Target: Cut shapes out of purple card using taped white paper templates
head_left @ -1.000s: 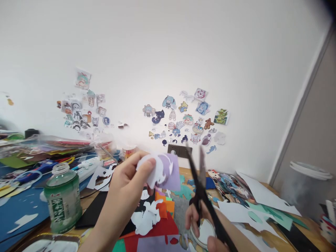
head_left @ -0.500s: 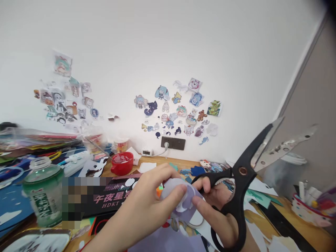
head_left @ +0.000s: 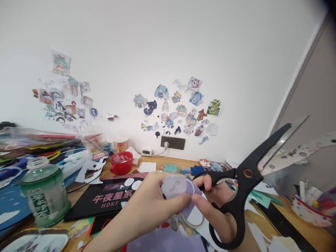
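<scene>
1. Low at centre, just above the bench (head_left: 157, 161): left hand (head_left: 147, 203), fingers (head_left: 173, 201) pinched on a lilac paper cutout (head_left: 175, 187) – thumb on its near face, the rest curled behind.
2. Right beside it, touching the cutout's lower edge: right hand (head_left: 215, 206), forefinger stretched under the paper, other fingers clenched through the handle loops of large black scissors (head_left: 243, 182).
3. Scissor blades parted wide (pointing up and to the right, well clear of the paper) – pivot just right of the right hand.
4. Under both hands: loose purple, white and red paper scraps (head_left: 168, 241), spread over the bench.
5. Left of the hands: black printed card (head_left: 105, 199) lying flat, pink lettering on top.
6. Far left, upright on the bench: green bottle (head_left: 43, 192), cap off.
7. Behind the card, near the wall: red cup (head_left: 121, 163).
8. On the wall behind: clusters of cartoon stickers (head_left: 178, 108) above a dark socket plate (head_left: 172, 142).
</scene>
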`<state>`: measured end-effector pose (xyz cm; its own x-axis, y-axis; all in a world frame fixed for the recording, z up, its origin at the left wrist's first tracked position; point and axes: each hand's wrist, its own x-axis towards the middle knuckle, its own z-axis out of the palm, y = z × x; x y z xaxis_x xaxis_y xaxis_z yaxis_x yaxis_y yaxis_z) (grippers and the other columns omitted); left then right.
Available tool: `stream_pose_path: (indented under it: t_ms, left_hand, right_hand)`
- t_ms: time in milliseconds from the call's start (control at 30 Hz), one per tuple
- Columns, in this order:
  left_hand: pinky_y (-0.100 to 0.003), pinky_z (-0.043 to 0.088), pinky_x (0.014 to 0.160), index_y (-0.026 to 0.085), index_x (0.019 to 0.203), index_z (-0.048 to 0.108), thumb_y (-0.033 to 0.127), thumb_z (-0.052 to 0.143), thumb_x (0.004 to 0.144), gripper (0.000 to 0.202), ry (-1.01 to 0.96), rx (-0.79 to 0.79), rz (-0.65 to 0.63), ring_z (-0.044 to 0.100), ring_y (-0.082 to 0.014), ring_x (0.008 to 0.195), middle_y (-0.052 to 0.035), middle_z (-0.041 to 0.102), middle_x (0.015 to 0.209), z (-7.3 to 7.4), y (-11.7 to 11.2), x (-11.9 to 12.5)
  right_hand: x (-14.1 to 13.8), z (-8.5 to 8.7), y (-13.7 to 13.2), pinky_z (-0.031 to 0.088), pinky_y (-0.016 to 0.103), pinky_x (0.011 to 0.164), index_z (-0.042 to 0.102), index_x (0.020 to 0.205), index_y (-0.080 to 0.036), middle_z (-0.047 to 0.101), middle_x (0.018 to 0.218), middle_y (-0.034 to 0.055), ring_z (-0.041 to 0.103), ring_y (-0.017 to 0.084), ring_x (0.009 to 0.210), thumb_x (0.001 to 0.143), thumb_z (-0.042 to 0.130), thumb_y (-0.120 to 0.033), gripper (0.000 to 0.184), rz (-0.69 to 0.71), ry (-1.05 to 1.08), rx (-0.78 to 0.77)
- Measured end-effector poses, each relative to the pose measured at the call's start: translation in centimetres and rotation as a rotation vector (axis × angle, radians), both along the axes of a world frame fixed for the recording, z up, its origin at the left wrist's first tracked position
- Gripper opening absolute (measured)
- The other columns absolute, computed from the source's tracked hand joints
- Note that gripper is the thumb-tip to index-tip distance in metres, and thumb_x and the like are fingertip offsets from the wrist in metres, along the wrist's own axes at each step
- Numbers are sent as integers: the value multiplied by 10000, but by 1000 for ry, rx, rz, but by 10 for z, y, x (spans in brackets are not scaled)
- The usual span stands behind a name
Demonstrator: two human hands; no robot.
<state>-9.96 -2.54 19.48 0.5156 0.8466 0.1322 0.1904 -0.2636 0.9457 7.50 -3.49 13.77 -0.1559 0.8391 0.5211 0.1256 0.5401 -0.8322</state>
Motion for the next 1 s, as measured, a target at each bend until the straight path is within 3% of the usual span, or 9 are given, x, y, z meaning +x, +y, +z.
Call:
stream_pose_path:
  t_ms: [167, 267, 333, 500, 667, 833, 1000]
  left_hand:
    - [-178, 358, 477, 144, 610, 557, 290, 611, 743, 204, -173, 25, 283, 467, -96, 516, 29, 536, 536, 1, 2, -4]
    - [-175, 369, 461, 151, 627, 566, 367, 644, 721, 248, -252, 65, 470, 468, -94, 505, 33, 548, 543, 0, 3, -9]
    - [-182, 386, 475, 153, 668, 584, 395, 654, 711, 256, -272, 65, 533, 493, -103, 528, 26, 575, 583, 0, 4, -12]
    - [-201, 414, 491, 159, 670, 578, 423, 651, 716, 277, -294, 82, 525, 536, -119, 536, 21, 599, 592, -2, 5, -16]
    - [-186, 405, 472, 167, 652, 575, 426, 641, 722, 276, -274, 109, 513, 512, -107, 533, 24, 587, 582, -3, 3, -17]
    - [-177, 388, 449, 175, 607, 559, 426, 650, 705, 284, -275, 128, 565, 475, -94, 503, 33, 564, 542, -2, 2, -17]
    - [-172, 326, 388, 181, 567, 540, 387, 636, 718, 273, -296, 164, 508, 398, -75, 432, 49, 498, 482, -3, -2, -17]
  right_hand:
    - [-1, -11, 6, 410, 326, 767, 377, 979, -235, 475, 906, 34, 478, 168, 793, 798, 455, -598, 413, 100, -103, 45]
    - [-5, -17, 7, 424, 308, 713, 446, 970, -228, 491, 847, 33, 495, 163, 732, 837, 343, -609, 417, 160, -194, -74]
    - [-6, -19, 7, 437, 292, 655, 488, 958, -221, 513, 803, 28, 508, 153, 675, 824, 395, -593, 406, 240, -255, -126]
    - [-8, -31, 17, 444, 261, 599, 523, 880, -209, 543, 781, 23, 507, 132, 629, 730, 499, -633, 450, 459, -362, -173]
    - [-15, -48, 25, 414, 228, 532, 493, 846, -198, 547, 773, 20, 475, 99, 560, 678, 460, -721, 551, 516, -263, -137]
    - [-23, -32, 12, 410, 253, 582, 450, 801, -201, 540, 705, 15, 481, 116, 591, 695, 448, -725, 534, 477, -277, -207]
    - [-27, -20, 7, 400, 264, 568, 458, 741, -205, 514, 664, 10, 457, 113, 556, 658, 406, -787, 590, 474, -270, -275]
